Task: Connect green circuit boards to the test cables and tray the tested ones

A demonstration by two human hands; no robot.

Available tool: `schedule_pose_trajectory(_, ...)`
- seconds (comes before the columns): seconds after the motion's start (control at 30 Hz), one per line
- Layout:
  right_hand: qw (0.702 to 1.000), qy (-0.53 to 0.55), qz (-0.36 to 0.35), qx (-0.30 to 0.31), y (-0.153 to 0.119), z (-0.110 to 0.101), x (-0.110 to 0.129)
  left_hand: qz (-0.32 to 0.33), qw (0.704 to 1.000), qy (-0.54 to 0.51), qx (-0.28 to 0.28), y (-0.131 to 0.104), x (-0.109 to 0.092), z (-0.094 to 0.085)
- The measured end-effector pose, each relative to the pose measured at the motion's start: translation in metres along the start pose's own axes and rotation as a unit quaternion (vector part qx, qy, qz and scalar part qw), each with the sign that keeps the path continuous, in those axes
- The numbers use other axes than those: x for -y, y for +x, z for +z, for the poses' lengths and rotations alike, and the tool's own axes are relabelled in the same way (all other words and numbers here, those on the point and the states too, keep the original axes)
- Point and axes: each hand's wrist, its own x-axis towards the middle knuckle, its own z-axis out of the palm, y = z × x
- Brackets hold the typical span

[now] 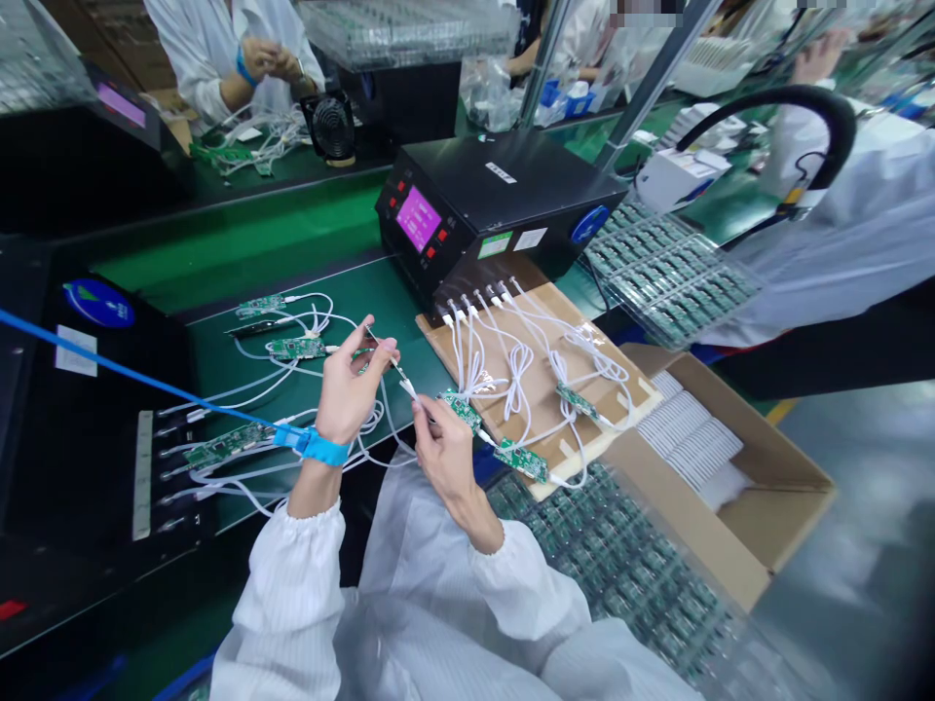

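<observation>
My left hand [352, 385], with a blue wrist strap [314, 445] below it, pinches a thin circuit board [395, 364] seen nearly edge-on. At the board's near end, my right hand [444, 450] has its fingertips closed on the white plug of a cable [409, 388]. Whether the plug sits in the board's socket I cannot tell. Just beyond my right fingers lies a green circuit board [462, 411]. Left of my left hand, another green board [296, 348] rests on the green mat among white cables, and a further board [226, 445] lies nearer the left machine.
A black tester [504, 195] with a pink screen feeds white cables over a cardboard sheet [537, 409]. Another black machine [88, 409] stands left. Trays of boards [620, 555] and a carton [789, 487] are at right. Across the bench, a co-worker's hands [267, 60] are busy.
</observation>
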Motion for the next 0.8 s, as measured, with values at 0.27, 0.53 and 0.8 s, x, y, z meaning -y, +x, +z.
schedule_pose_trajectory(0.27,0.999,0.031,0.015,0.006,0.003,-0.001,0.003,-0.018,1.000,-0.010,-0.009,0.000,-0.002,-0.003)
schedule_pose_trajectory(0.53,0.926,0.321,0.200,0.018,0.014,-0.011,0.015,0.020,1.000,-0.018,-0.006,-0.004,-0.006,-0.001)
schedule_pose_trajectory(0.8,0.905,0.390,0.154,-0.075,0.045,0.001,0.028,0.060,0.998,-0.001,0.032,-0.016,-0.005,0.009)
